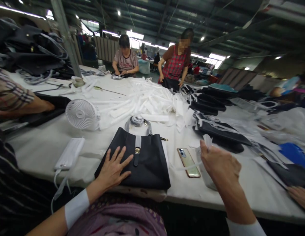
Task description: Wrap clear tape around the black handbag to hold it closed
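Observation:
A black handbag point(147, 167) lies flat at the table's front edge, its wrapped handles point(149, 127) pointing away from me. It has a gold clasp point(137, 150) on a short black tab, with a pale wrap above it. My left hand point(113, 170) rests on the bag's left side, fingers spread, holding nothing. To the right of the bag, my right hand point(219, 162) is raised over the table and closed around a thin white strip point(208, 140). The strip's end sticks up above the fingers. A phone point(189, 163) lies between the bag and my right hand, with a pale band across it.
A white fan point(82, 113) and a white power bank point(70, 153) with a cable stand left. Beyond is a heap of white strips point(154, 98). Black bags point(216, 132) line the right. Co-workers stand point(175, 60) and sit point(125, 59) across the table; others' arms show at both sides.

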Available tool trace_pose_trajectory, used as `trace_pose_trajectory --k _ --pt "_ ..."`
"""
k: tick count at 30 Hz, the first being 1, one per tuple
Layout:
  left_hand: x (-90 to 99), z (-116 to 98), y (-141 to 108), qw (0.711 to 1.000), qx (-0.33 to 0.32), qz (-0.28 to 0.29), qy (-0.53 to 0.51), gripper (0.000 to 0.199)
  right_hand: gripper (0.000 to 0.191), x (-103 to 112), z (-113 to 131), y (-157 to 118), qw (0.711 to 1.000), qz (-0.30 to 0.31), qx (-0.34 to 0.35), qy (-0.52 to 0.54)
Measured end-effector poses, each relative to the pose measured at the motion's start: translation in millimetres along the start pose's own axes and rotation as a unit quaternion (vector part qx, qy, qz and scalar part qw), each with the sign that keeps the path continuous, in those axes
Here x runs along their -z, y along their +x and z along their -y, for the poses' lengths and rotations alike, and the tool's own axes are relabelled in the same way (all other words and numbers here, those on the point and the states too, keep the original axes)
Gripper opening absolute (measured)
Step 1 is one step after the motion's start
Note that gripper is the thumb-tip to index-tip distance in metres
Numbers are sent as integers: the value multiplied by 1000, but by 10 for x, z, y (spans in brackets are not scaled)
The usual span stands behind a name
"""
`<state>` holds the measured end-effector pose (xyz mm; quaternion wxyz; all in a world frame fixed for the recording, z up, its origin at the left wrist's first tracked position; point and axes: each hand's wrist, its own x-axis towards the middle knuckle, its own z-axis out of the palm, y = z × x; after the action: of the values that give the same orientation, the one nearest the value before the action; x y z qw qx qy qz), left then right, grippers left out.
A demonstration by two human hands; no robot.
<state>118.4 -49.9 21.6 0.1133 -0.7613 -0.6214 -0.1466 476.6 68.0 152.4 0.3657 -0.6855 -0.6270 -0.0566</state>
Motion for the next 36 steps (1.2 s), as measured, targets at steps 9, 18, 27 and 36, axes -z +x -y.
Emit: trace_pose_trajectory --k 9,18,27,36 --pt "-114 65 109 995 -87 38 -43 59 31 -85 1471 -166 878 295 327 -186" --pt "-149 118 118 993 -107 0 -40 53 63 -1665 1712 -981 829 420 286 234" --pt "-115 141 39 983 -34 -110 -142 21 61 -2017 1553 -1227 870 360 226 250" --pt "-33 -6 76 967 225 -94 -73 50 42 -1905 1549 -1108 784 472 177 363"
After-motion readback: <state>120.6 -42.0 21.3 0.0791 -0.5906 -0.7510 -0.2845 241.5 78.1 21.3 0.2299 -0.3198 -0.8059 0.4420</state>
